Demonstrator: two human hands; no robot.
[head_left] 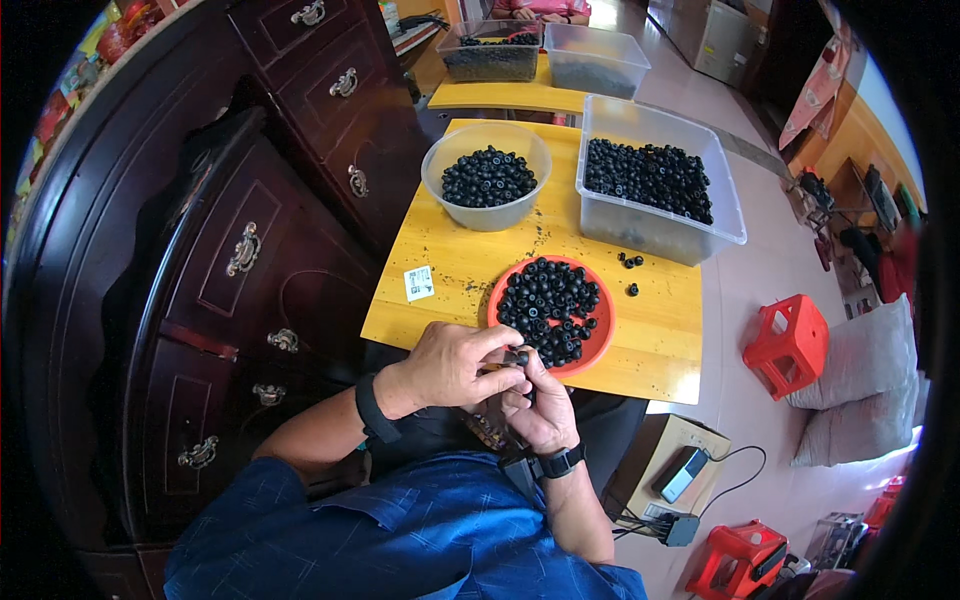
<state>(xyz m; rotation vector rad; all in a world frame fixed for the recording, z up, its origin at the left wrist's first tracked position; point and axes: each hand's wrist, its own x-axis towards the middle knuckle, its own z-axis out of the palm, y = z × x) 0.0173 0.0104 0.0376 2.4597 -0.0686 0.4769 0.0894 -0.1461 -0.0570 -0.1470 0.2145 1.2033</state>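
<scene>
My left hand (452, 365) and my right hand (540, 405) meet at the near edge of a small yellow table (655, 340). Together they pinch a small black round part (517, 357) between the fingertips. Just beyond the hands lies a red plate (603, 325) heaped with several of the same black ring-shaped parts. Farther back stand a clear round bowl (487, 215) and a clear rectangular tub (650, 235), both holding more black parts. A few loose parts (631, 262) lie on the table by the tub.
A dark wooden cabinet with metal drawer pulls (245, 250) stands close on the left. A white label (419, 283) lies on the table. A second yellow table with two clear tubs (596, 60) is behind. Red plastic stools (790, 340) and a power strip (680, 525) sit on the floor at right.
</scene>
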